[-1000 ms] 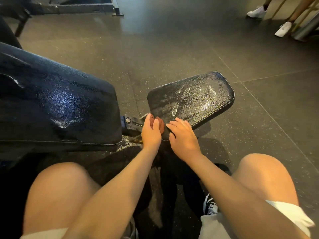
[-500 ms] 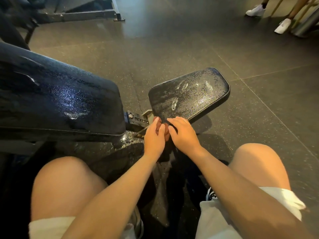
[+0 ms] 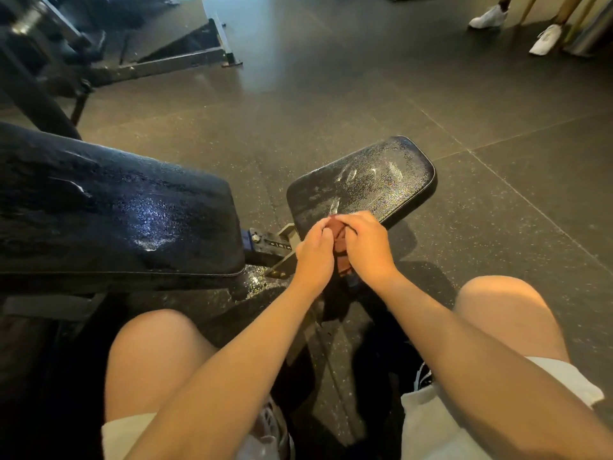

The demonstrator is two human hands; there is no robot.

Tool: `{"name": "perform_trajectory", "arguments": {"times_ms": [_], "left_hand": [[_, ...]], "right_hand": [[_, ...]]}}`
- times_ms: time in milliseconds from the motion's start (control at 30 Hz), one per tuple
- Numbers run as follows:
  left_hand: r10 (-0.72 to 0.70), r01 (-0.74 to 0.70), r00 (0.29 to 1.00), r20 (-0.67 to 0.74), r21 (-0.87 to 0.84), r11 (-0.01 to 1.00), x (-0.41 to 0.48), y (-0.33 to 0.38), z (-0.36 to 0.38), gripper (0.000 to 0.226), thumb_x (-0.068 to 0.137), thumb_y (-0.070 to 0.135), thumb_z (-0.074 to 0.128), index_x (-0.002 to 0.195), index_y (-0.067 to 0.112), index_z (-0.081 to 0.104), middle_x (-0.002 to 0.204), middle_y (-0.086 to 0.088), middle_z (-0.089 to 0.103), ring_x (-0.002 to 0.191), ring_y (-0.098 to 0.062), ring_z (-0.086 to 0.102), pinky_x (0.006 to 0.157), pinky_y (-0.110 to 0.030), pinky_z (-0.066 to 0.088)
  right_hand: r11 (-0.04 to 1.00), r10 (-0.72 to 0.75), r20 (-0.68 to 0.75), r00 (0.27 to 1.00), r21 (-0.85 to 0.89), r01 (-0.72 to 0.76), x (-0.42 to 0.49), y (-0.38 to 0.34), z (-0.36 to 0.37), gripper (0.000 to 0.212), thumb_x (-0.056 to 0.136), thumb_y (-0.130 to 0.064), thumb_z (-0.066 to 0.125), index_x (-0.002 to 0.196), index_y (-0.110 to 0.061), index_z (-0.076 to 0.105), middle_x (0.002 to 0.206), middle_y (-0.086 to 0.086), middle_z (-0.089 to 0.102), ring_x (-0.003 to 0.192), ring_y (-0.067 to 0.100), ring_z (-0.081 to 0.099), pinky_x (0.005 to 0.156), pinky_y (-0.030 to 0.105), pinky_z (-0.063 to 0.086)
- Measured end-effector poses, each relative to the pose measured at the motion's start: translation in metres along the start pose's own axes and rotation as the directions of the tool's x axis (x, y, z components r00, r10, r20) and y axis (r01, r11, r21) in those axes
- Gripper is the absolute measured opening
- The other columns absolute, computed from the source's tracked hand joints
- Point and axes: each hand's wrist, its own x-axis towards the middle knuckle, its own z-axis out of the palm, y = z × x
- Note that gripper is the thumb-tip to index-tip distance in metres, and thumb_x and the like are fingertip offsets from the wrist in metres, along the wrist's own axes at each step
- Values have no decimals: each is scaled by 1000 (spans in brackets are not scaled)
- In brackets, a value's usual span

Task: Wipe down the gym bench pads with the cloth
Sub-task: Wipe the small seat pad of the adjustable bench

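**A:** GYM FLOOR, bench-side. We squat w/ both knees up, the cloth (image 3: 340, 242) bunched btwn our hands at the near edge of the seat pad (image 3: 371, 180). Where are we in the job?

**B:** Early, we'd say. Our left hand (image 3: 315, 257) curls round the cloth's left side, fingers tucked in. Our right hand (image 3: 370, 250) curls over its top & right side. Both grip it and neither lies flat. It looks like we're wadding or folding the cloth, not stroking yet.

**A:** And the pads?

**B:** The seat pad glistens w/ a speckled film and has a few smears across its middle. Its near corner, under our hands, is hidden. The back pad (image 3: 116, 210), to our left, shines w/ wet patches too. Neither reads as wiped dry, though that's our judgement only.

**A:** So what's next?

**B:** We'd need one hand to press the cloth flat on the seat pad & sweep it toward the far rounded end in overlapping passes, then shift left to the back pad. Mind the adjuster bracket (image 3: 283, 244) btwn the two pads, just beside our left hand. It has metal edges, so the cloth could snag.

**A:** Anything else in shot?

**B:** Dark speckled rubber floor (image 3: 331, 94), and another person's white shoes (image 3: 487, 17) far off, top right. Neither bears on the wipe.
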Motion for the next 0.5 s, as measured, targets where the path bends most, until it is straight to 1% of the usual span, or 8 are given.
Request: {"name": "perform_trajectory", "arguments": {"times_ms": [67,100,167,233,300,400,467,500], "left_hand": [[9,-11,1000,25,82,997,5,-2,-4,44,109,25,28,149,16,43,146,2,48,134,-10,41,111,-16,25],[5,-11,999,43,138,990,7,-6,-4,43,110,25,26,148,15,43,143,4,49,131,-9,43,103,-6,23],[51,-72,995,86,252,965,6,-14,-4,37,111,21,27,139,17,50,123,8,54,115,-1,52,79,3,25],[73,-88,995,71,253,963,7,-18,2,30,110,15,31,125,24,54,108,14,53,97,19,51,74,3,30],[75,-83,996,43,255,963,10,-21,6,25,109,16,32,111,29,54,98,21,53,89,25,47,73,-2,36],[98,-99,995,19,272,957,11,-24,5,32,109,24,28,102,25,60,92,16,62,88,9,56,75,-13,42],[120,-126,992,39,279,952,8,-23,4,42,108,31,23,116,24,64,111,6,68,101,-1,60,92,-24,48],[135,-146,989,58,306,941,6,-24,3,46,109,34,22,130,23,61,128,3,65,117,-8,58,105,-30,45]], "right_hand": [[993,-50,-112,992,-110,38,6,3,-3,36,97,-3,47,125,-14,66,124,0,56,115,14,45,95,18,38],[989,-62,-130,990,-140,44,8,6,-3,34,98,-9,48,126,-16,65,128,-3,54,117,11,40,96,18,37],[969,-101,-35,994,-232,90,12,10,2,32,101,-25,48,127,-20,64,134,-6,53,123,11,37,104,24,36],[894,-175,123,977,-397,210,10,14,12,34,99,-33,49,126,-21,64,136,-4,55,129,20,38,113,39,33],[854,-196,190,962,-449,263,7,14,16,31,97,-29,52,124,-21,65,132,-4,59,127,22,40,112,41,31],[831,-216,221,951,-470,298,13,14,8,27,98,-26,52,122,-22,65,128,-5,60,122,21,42,105,38,35],[788,-215,211,954,-539,297,19,19,2,29,96,-23,56,124,-21,63,131,-3,58,124,22,41,106,37,34],[785,-197,164,967,-564,256,22,22,0,31,96,-22,57,126,-19,61,133,-1,56,128,24,40,108,38,33]]}}
